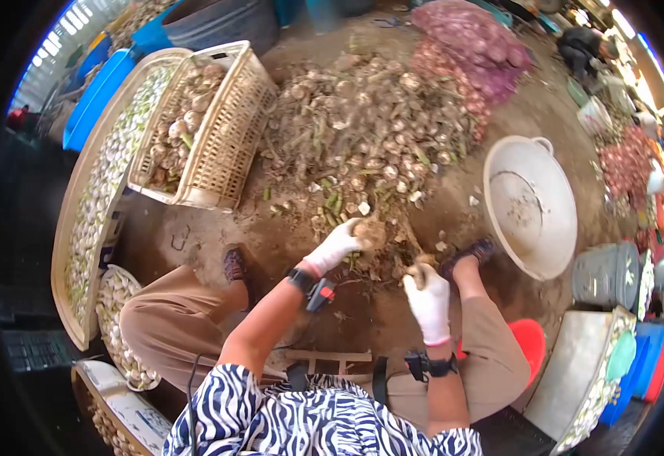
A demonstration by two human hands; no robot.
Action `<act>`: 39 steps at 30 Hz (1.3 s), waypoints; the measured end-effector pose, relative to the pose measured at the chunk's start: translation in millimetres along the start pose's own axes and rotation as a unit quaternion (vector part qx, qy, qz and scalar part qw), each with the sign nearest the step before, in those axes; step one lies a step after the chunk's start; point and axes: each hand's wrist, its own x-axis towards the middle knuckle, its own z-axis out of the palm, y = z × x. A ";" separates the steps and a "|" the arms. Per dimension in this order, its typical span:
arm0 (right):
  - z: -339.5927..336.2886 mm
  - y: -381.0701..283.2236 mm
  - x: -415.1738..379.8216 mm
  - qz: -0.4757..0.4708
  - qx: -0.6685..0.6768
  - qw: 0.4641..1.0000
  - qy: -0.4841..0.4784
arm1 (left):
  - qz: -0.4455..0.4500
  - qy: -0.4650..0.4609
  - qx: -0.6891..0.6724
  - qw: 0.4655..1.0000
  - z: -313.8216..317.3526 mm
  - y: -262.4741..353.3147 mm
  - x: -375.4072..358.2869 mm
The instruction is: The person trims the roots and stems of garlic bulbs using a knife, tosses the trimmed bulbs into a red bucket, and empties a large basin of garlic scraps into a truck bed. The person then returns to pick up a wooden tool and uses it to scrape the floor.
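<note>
Both my hands wear white gloves. My left hand (337,245) reaches forward and closes on a dirty garlic bulb (371,232) at the near edge of a big pile of unpeeled garlic with stalks (370,121) on the dirt floor. My right hand (428,298) is lower and nearer, fingers closed round a brownish stalk or root piece (422,267) that sticks out above the glove. Black bands with a small device sit on both wrists. My knees and sandalled feet flank the spot.
A tilted wicker basket (229,133) with garlic lies at the left, next to a long tray of cleaned bulbs (96,190). A white metal basin (533,205) lies at the right, a grey bucket (605,273) beside it. Purple mesh sacks (472,38) lie behind the pile.
</note>
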 end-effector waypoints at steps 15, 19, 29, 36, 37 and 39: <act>3.6 -66.6 -31.4 -0.249 -0.220 0.939 -0.088 | 0.197 0.030 0.263 0.944 43.7 57.8 -101.8; 21.5 -45.5 -31.1 -0.244 -0.219 0.943 -0.063 | 0.069 0.069 0.186 0.978 51.9 66.3 -123.7; 31.7 -14.9 -22.1 -0.193 -0.200 0.958 -0.071 | 0.083 0.066 0.213 0.971 28.8 87.1 -159.0; 2.6 -61.0 -18.2 -0.191 -0.173 0.965 -0.040 | 0.074 0.042 0.182 0.980 32.6 111.4 -155.7; 0.2 -71.5 -28.2 -0.227 -0.161 0.959 -0.058 | 0.044 0.044 0.119 0.991 34.3 98.9 -156.2; -0.6 -87.6 -34.6 -0.267 -0.187 0.939 -0.111 | 0.114 0.014 0.174 0.978 40.5 93.6 -142.4</act>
